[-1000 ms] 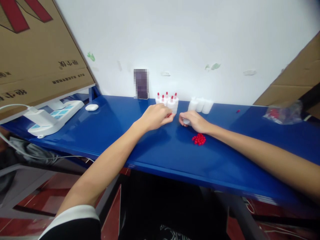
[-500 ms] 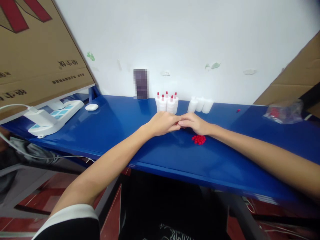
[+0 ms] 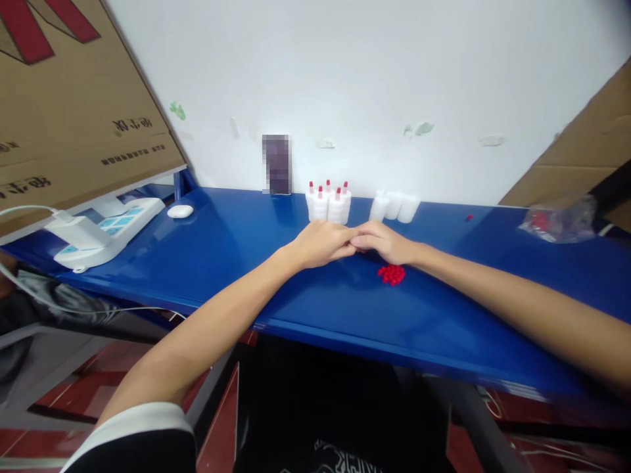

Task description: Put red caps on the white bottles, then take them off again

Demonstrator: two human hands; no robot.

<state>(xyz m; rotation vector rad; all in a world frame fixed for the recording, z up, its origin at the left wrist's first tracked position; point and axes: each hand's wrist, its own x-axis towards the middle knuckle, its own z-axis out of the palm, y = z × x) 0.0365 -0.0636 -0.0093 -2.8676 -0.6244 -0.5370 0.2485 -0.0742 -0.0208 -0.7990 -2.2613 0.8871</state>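
Note:
My left hand [image 3: 320,242] and my right hand [image 3: 385,240] meet fingertip to fingertip on the blue table [image 3: 246,263]. Both hands are closed, and what they pinch between them is hidden. Just behind them stands a cluster of small white bottles with red caps [image 3: 328,203]. To its right stand three white bottles without caps [image 3: 394,206]. A small pile of red caps [image 3: 393,274] lies on the table just in front of my right wrist.
A blurred phone [image 3: 277,164] leans on the wall behind the bottles. At the left lie a white power strip with a charger [image 3: 106,228] and a small white oval case [image 3: 180,211]. A clear bag [image 3: 557,222] and one stray red cap [image 3: 469,217] sit at the right. Cardboard boxes flank both sides.
A second ago my hands were apart, the right holding a small white bottle and the left something red. They have come together in front of the capped bottles and stayed there.

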